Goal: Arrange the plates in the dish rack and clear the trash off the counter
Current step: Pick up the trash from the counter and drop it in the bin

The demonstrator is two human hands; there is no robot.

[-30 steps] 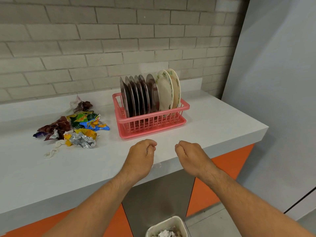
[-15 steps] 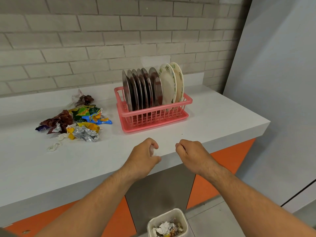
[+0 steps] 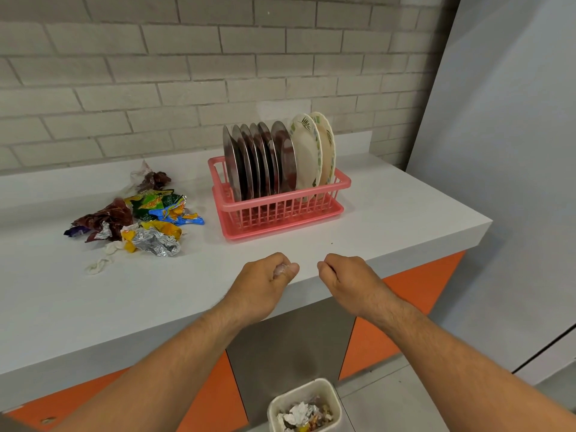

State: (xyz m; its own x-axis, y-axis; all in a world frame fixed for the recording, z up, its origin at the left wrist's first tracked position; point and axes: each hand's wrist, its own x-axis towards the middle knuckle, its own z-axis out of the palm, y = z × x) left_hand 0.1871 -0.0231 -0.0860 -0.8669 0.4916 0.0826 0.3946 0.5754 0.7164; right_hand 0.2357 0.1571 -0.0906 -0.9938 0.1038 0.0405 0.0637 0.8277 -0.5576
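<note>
The left hand (image 3: 261,285) is pinching a small pale scrap (image 3: 282,269) in its grip over the counter (image 3: 156,291) edge, likely bound for the bin (image 3: 274,406) below. The right hand (image 3: 346,279) is curling its grip tight, with nothing visible inside. Plates (image 3: 280,160) are standing in the rack (image 3: 280,210); wrappers (image 3: 137,219) are lying near it.

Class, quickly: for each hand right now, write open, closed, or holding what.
Left hand: closed, pinching a small pale scrap.
Right hand: closed, fingers curled, nothing visible in it.

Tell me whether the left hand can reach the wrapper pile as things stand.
Probably yes: only bare counter lies between the left hand and the wrapper pile, though it grips a scrap.
</note>
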